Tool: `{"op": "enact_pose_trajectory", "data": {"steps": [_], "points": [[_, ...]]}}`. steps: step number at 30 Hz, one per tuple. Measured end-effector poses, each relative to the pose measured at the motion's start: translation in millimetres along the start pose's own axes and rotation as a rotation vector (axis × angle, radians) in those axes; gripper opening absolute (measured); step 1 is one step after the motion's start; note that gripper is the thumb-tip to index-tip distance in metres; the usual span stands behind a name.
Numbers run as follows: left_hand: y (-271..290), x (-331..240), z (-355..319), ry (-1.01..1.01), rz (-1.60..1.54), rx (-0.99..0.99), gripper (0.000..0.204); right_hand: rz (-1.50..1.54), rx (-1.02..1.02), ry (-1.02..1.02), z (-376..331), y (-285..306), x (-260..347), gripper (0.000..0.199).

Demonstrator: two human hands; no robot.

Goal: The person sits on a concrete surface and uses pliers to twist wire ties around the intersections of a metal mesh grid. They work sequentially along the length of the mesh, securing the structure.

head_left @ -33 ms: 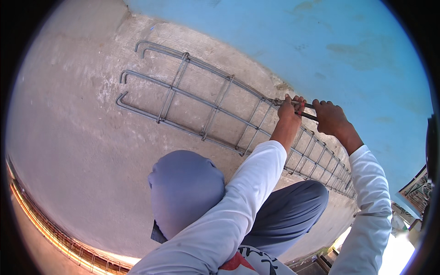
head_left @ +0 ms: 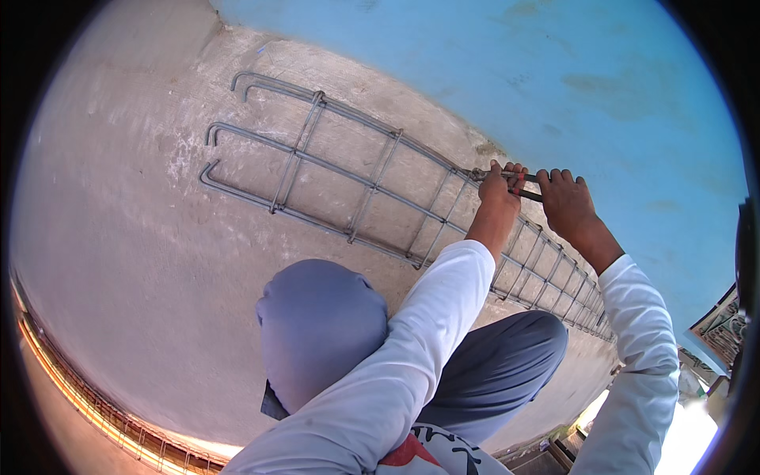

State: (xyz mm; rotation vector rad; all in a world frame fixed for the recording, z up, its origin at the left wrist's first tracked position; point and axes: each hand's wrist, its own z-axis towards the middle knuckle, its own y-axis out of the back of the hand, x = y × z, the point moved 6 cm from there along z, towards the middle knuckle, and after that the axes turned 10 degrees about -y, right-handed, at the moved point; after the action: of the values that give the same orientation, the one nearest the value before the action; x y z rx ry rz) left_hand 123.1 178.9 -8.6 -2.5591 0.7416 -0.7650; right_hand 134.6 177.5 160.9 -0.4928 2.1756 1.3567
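A pair of long-handled pincers [head_left: 527, 193] lies across the far bar of a rebar cage [head_left: 377, 188], its head at a tie joint. My left hand [head_left: 499, 188] is closed around the pincers close to the head, partly hiding them. Just to its right, my right hand [head_left: 566, 202] grips the handle ends, with fingers curled over them. The cage has long grey bars with hooked left ends and several square stirrups. It runs from the upper left toward the lower right. Any tie wire in the jaws is too small to make out.
The cage rests on a grey concrete floor [head_left: 142, 237]. A blue surface [head_left: 617, 95] borders it beyond my hands. My bent knees [head_left: 324, 328] are close to the cage's near side. More long bars [head_left: 87, 408] lie along the lower left edge.
My right hand has shifted slightly left, toward my left hand, and the handles sit a little closer together. The cage looks the same.
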Motion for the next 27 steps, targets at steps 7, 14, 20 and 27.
{"op": "enact_pose_trajectory", "data": {"steps": [7,14,20,27], "points": [[12,-2,-25,-0.080,0.129,0.112,0.046,1.153,1.224,-0.284,-18,-73,-25,0.047],[8,-5,-37,-0.049,0.223,0.388,0.051,2.249,1.250,-0.281,-67,-89,6,0.094],[-3,-15,-40,-0.043,0.332,0.684,0.028,2.776,0.847,0.007,-88,-83,36,0.092],[-16,-1,-54,0.091,0.452,0.743,0.014,2.821,0.805,0.088,-96,-53,37,0.081]]}}
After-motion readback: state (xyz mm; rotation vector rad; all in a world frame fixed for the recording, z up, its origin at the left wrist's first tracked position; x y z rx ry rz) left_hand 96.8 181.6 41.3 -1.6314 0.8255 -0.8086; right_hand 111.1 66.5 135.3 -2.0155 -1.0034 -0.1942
